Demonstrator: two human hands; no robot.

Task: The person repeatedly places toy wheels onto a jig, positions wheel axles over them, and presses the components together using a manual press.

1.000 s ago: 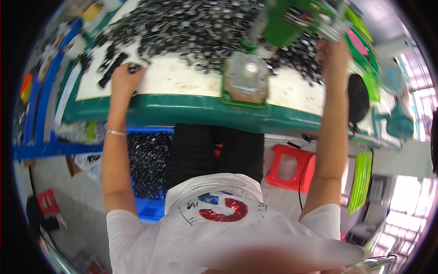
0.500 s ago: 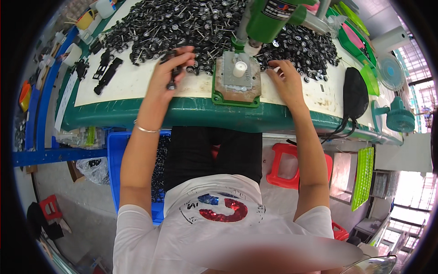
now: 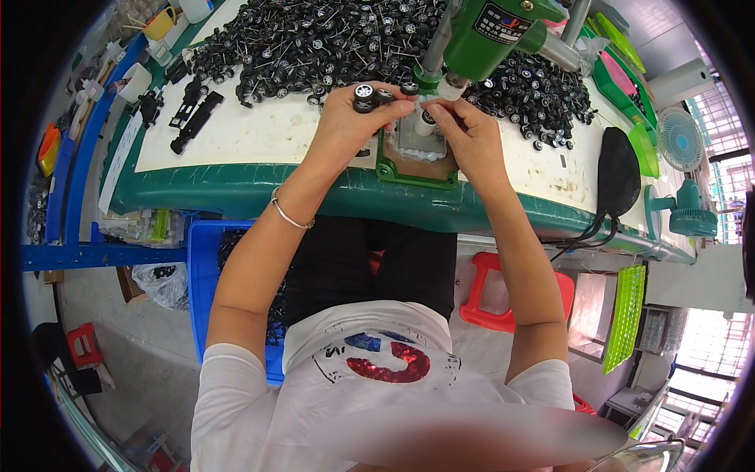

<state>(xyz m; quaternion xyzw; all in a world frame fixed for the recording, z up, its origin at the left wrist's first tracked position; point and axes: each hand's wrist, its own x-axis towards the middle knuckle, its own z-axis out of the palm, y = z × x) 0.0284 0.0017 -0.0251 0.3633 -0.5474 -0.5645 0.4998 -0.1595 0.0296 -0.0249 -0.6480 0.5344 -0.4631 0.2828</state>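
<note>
My left hand (image 3: 350, 118), a metal bangle at its wrist, is closed on a few small black toy wheels (image 3: 363, 93) with silver hubs; any axles or chassis inside the grip are hidden. It reaches in at the left of the green bench press (image 3: 491, 35). From the other side, my right hand (image 3: 474, 140) pinches a toy wheel (image 3: 429, 116) at the white post (image 3: 425, 128) on the press base (image 3: 393, 169). I cannot tell whether that wheel rests on the post. Just above the right fingers is the press's white ram tip (image 3: 452, 85).
A wide heap of black wheels on metal axles (image 3: 314, 51) covers the back of the table, with more wheels (image 3: 535, 94) right of the press. Black chassis pieces (image 3: 195, 122) lie at left. A black face mask (image 3: 616, 169) and a small teal fan (image 3: 692, 208) are at right.
My left hand has moved right, carrying its wheels to the press. My right hand has come left from beside the wheel heap and now pinches a wheel at the post.
</note>
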